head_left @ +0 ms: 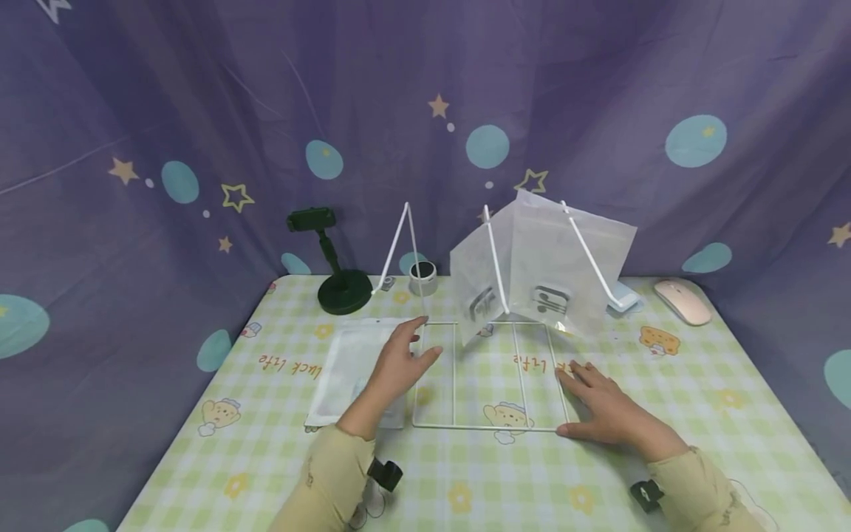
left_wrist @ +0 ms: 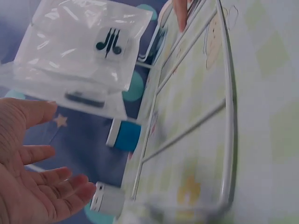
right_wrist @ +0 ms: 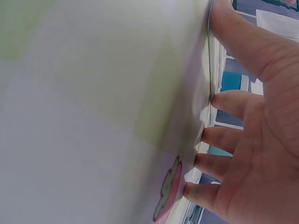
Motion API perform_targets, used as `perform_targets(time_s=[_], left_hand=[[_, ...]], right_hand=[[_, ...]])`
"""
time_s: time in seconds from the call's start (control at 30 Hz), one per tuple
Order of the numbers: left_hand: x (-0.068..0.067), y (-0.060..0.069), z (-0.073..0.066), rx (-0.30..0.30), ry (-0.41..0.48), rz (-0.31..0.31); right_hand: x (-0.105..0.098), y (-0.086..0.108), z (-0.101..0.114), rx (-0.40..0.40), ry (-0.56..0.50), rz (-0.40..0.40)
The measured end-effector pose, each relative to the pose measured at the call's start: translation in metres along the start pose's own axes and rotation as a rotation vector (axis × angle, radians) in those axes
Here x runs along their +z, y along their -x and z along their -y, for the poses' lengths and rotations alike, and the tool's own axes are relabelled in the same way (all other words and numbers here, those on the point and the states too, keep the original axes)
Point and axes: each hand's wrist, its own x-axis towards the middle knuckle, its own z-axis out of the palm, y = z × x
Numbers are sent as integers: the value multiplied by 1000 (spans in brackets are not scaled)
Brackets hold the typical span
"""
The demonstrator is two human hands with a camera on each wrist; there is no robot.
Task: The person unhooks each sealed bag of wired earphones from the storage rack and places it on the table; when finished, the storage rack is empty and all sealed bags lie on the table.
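Observation:
A white wire rack [head_left: 488,428] lies with its rectangular base on the table, several bent prongs rising at its far side. Two frosted zip bags, a right one [head_left: 575,255] and a left one [head_left: 482,258], stand among the prongs; each shows dark earphones near its bottom. My left hand [head_left: 397,366] hovers at the base's left side with loose fingers, holding nothing; its palm [left_wrist: 28,182] faces the rack. At the base's right side, my right hand [head_left: 608,406] rests its spread fingertips on the tablecloth, the thumb beside the near right corner.
Another pale bag [head_left: 342,377] lies flat beneath my left forearm. Behind stand a dark green phone stand [head_left: 342,292] and a small white round container [head_left: 422,279]. A pink mouse [head_left: 682,301] sits at the far right, with a light-blue item [head_left: 623,297] behind the bags.

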Motion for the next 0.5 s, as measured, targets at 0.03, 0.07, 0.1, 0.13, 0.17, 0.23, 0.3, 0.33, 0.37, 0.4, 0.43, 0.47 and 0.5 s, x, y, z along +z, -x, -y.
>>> perform_targets(time_s=[0.03,0.07,0.1,0.13,0.17,0.23,0.3,0.33,0.37,0.4,0.43,0.47,0.5], left_hand=[[4,-3,-2,0,8,7],[7,-6,-3,-3,14,14],[11,-8,-5,-13,19,23],[14,-10,-6,-23,24,28],[17,-13,-7,-33,33,30],[22,-17,-9,-51,51,22],[28,-21,-10,-71,68,12],[30,-23,-11,-76,76,5],[33,-24,-11,-80,84,-2],[35,-26,-11,-83,92,-5],[38,-28,-11,-87,101,-6],[40,-30,-11,-90,107,-8],[42,-31,-11,-95,112,-10]], right_hand=[[0,0,0,2,0,1],[0,0,0,4,0,2],[0,0,0,6,2,3],[0,-1,0,8,3,4],[0,-1,1,10,3,4],[0,-1,1,13,3,5],[1,-1,1,13,3,6],[1,-1,1,12,6,7],[1,-1,0,12,9,7],[1,-1,0,11,15,6],[1,-1,0,10,19,5],[1,-1,0,9,24,3],[1,-1,-1,8,28,0]])
